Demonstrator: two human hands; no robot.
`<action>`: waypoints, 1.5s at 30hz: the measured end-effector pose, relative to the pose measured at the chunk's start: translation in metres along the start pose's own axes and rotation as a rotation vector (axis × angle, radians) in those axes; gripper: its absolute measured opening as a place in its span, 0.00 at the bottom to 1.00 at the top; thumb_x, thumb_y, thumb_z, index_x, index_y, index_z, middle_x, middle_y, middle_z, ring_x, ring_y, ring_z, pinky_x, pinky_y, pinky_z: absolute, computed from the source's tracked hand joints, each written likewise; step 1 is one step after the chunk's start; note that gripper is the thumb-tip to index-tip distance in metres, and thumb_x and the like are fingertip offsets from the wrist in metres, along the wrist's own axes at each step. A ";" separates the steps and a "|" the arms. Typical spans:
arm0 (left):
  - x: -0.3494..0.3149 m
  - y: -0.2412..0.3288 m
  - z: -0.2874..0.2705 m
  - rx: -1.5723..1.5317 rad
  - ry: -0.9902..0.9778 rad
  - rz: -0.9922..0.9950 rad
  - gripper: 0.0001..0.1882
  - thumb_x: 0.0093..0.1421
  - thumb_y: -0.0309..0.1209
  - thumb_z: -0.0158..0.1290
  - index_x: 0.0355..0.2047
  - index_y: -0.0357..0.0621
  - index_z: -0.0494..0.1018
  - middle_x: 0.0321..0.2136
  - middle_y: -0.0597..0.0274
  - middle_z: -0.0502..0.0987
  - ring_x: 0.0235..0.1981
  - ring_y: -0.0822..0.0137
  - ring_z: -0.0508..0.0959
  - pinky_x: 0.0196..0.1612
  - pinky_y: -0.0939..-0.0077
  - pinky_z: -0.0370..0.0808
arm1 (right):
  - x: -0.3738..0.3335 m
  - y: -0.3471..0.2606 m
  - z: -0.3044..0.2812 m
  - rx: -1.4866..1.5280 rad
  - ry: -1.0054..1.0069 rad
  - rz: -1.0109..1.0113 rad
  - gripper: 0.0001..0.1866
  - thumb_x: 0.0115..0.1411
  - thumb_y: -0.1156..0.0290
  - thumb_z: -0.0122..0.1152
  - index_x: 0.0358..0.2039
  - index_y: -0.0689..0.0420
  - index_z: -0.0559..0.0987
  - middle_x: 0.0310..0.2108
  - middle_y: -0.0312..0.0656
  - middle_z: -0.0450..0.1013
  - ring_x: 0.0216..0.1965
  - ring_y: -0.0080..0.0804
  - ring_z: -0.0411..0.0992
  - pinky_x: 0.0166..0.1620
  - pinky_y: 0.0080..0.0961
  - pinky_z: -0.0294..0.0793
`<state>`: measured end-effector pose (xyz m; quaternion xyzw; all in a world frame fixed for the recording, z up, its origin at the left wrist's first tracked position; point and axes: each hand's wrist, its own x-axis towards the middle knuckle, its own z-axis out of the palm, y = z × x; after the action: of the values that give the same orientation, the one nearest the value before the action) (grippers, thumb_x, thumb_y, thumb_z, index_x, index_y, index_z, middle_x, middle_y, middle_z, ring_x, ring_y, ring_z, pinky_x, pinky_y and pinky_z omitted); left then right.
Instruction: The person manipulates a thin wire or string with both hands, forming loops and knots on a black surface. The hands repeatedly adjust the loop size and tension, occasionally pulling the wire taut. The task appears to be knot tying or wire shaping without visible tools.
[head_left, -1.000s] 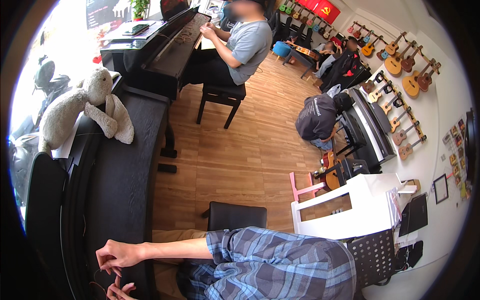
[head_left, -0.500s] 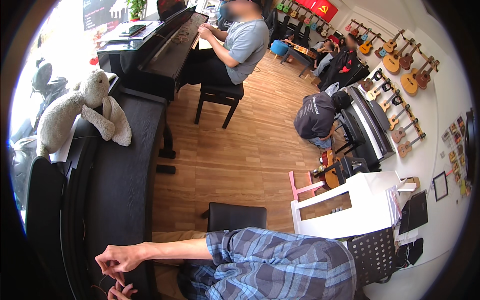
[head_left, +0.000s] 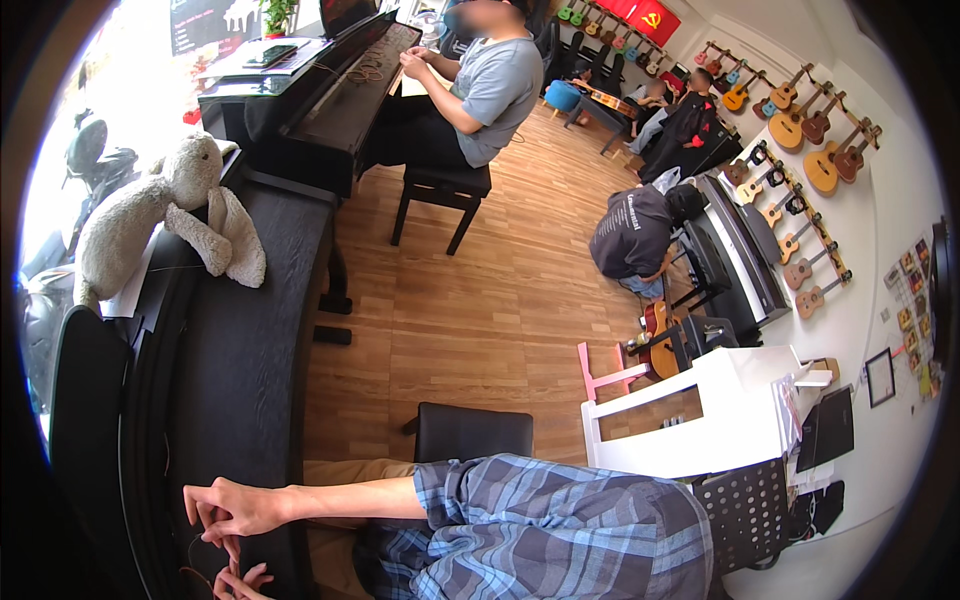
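Nearest me, the left hand (head_left: 243,582) is partly cut off by the lower edge, so I cannot tell how far its grip closes; the right hand (head_left: 237,508) sits just beside it, grip narrow, yet I cannot tell whether it holds anything; a thin reddish cord (head_left: 196,572) curves by the left fingers over the black piano (head_left: 240,380); I'd steady both wrists, pinch lightly, avoid kinks; farther off, the toy (head_left: 190,215) is well apart.
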<state>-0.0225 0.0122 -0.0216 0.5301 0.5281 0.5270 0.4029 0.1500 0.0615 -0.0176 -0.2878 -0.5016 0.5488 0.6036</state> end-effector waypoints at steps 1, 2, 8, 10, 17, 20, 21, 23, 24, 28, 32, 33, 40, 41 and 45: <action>0.000 0.000 0.000 0.007 -0.002 0.003 0.17 0.74 0.37 0.48 0.45 0.29 0.65 0.38 0.37 0.82 0.23 0.56 0.82 0.21 0.76 0.77 | 0.002 0.001 0.000 -0.049 -0.029 -0.052 0.05 0.62 0.83 0.60 0.33 0.68 0.72 0.22 0.47 0.78 0.25 0.35 0.82 0.29 0.25 0.82; 0.000 0.000 0.000 0.013 -0.005 0.005 0.17 0.74 0.36 0.48 0.45 0.29 0.65 0.38 0.37 0.82 0.23 0.57 0.82 0.21 0.76 0.77 | 0.004 0.002 0.000 -0.114 -0.052 -0.046 0.05 0.62 0.83 0.60 0.34 0.68 0.71 0.22 0.47 0.78 0.25 0.35 0.82 0.28 0.25 0.82; -0.001 0.000 0.001 0.020 -0.008 0.015 0.17 0.74 0.36 0.48 0.45 0.29 0.66 0.38 0.37 0.82 0.22 0.57 0.82 0.20 0.76 0.77 | 0.002 0.012 0.003 -0.170 0.011 -0.116 0.04 0.64 0.83 0.57 0.32 0.69 0.72 0.21 0.46 0.77 0.22 0.35 0.82 0.25 0.23 0.80; 0.000 0.000 0.002 0.015 -0.009 0.020 0.16 0.74 0.36 0.48 0.45 0.29 0.66 0.37 0.37 0.82 0.22 0.57 0.82 0.20 0.76 0.77 | 0.004 0.015 0.003 -0.177 -0.005 -0.117 0.04 0.63 0.83 0.59 0.31 0.68 0.73 0.22 0.48 0.78 0.23 0.35 0.81 0.26 0.24 0.79; 0.000 -0.002 0.002 -0.011 -0.016 0.037 0.16 0.73 0.35 0.48 0.45 0.29 0.66 0.36 0.37 0.82 0.22 0.56 0.82 0.20 0.76 0.77 | 0.005 0.024 0.003 -0.240 -0.021 -0.123 0.05 0.61 0.82 0.61 0.30 0.69 0.74 0.22 0.47 0.78 0.22 0.34 0.81 0.26 0.25 0.78; -0.001 -0.002 0.002 -0.005 0.003 0.040 0.16 0.73 0.35 0.48 0.45 0.29 0.66 0.36 0.36 0.82 0.22 0.56 0.82 0.20 0.75 0.77 | 0.005 0.024 0.002 -0.185 -0.011 -0.154 0.06 0.61 0.82 0.62 0.30 0.69 0.73 0.21 0.47 0.79 0.22 0.34 0.81 0.25 0.24 0.79; -0.001 -0.002 0.002 -0.001 0.005 0.043 0.16 0.73 0.35 0.48 0.45 0.29 0.66 0.36 0.36 0.82 0.22 0.56 0.82 0.20 0.75 0.77 | 0.004 0.023 0.002 -0.175 -0.015 -0.140 0.07 0.62 0.81 0.61 0.30 0.69 0.73 0.22 0.48 0.78 0.22 0.35 0.81 0.24 0.24 0.79; -0.001 -0.002 0.002 0.005 0.009 0.047 0.16 0.73 0.35 0.48 0.45 0.29 0.66 0.36 0.36 0.82 0.21 0.56 0.82 0.20 0.75 0.77 | 0.003 0.019 0.002 -0.151 -0.019 -0.096 0.08 0.64 0.81 0.60 0.29 0.68 0.71 0.22 0.48 0.78 0.22 0.35 0.81 0.23 0.22 0.80; -0.001 -0.002 0.002 0.003 0.011 0.042 0.16 0.73 0.35 0.48 0.45 0.29 0.66 0.36 0.36 0.82 0.21 0.56 0.82 0.20 0.75 0.77 | 0.002 0.017 0.002 -0.144 -0.007 -0.092 0.09 0.65 0.81 0.60 0.29 0.68 0.70 0.22 0.48 0.78 0.21 0.35 0.81 0.23 0.23 0.80; -0.002 -0.001 0.001 -0.024 0.021 0.028 0.16 0.73 0.36 0.49 0.44 0.30 0.66 0.37 0.36 0.82 0.21 0.56 0.81 0.20 0.76 0.77 | 0.002 0.011 0.004 -0.117 0.047 -0.092 0.10 0.66 0.80 0.58 0.29 0.67 0.68 0.22 0.48 0.78 0.21 0.34 0.81 0.23 0.23 0.80; -0.003 0.000 0.001 -0.066 0.014 0.034 0.17 0.73 0.38 0.49 0.42 0.31 0.66 0.37 0.38 0.82 0.20 0.57 0.81 0.20 0.76 0.78 | 0.003 0.011 0.002 0.044 0.075 -0.025 0.10 0.67 0.80 0.57 0.30 0.66 0.67 0.21 0.48 0.78 0.22 0.34 0.81 0.23 0.23 0.80; -0.003 0.000 0.000 -0.047 -0.012 0.052 0.17 0.74 0.38 0.48 0.42 0.31 0.66 0.37 0.38 0.82 0.20 0.58 0.81 0.20 0.76 0.78 | 0.003 0.012 0.002 0.001 0.075 -0.014 0.10 0.67 0.79 0.57 0.30 0.66 0.67 0.21 0.48 0.78 0.22 0.34 0.81 0.23 0.23 0.79; -0.003 -0.001 0.001 -0.004 -0.048 0.080 0.18 0.74 0.39 0.47 0.41 0.31 0.66 0.37 0.39 0.82 0.20 0.59 0.80 0.21 0.76 0.77 | 0.005 0.022 0.002 -0.129 0.007 -0.100 0.09 0.67 0.79 0.57 0.29 0.67 0.71 0.20 0.45 0.77 0.19 0.31 0.80 0.22 0.22 0.77; -0.003 0.000 0.001 -0.010 -0.039 0.071 0.18 0.74 0.39 0.47 0.41 0.31 0.66 0.37 0.38 0.82 0.20 0.59 0.81 0.21 0.76 0.77 | 0.005 0.023 0.002 -0.160 -0.008 -0.111 0.09 0.67 0.79 0.57 0.29 0.67 0.72 0.19 0.45 0.77 0.19 0.30 0.79 0.22 0.22 0.77; -0.003 0.002 0.002 -0.016 -0.030 0.050 0.17 0.74 0.38 0.48 0.42 0.31 0.66 0.35 0.37 0.82 0.21 0.57 0.81 0.21 0.76 0.78 | 0.004 0.026 0.002 -0.181 -0.104 -0.128 0.08 0.67 0.81 0.57 0.28 0.68 0.73 0.20 0.45 0.78 0.18 0.32 0.79 0.23 0.22 0.78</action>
<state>-0.0203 0.0089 -0.0205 0.5479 0.5042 0.5332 0.4016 0.1380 0.0709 -0.0391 -0.2795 -0.5973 0.4757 0.5821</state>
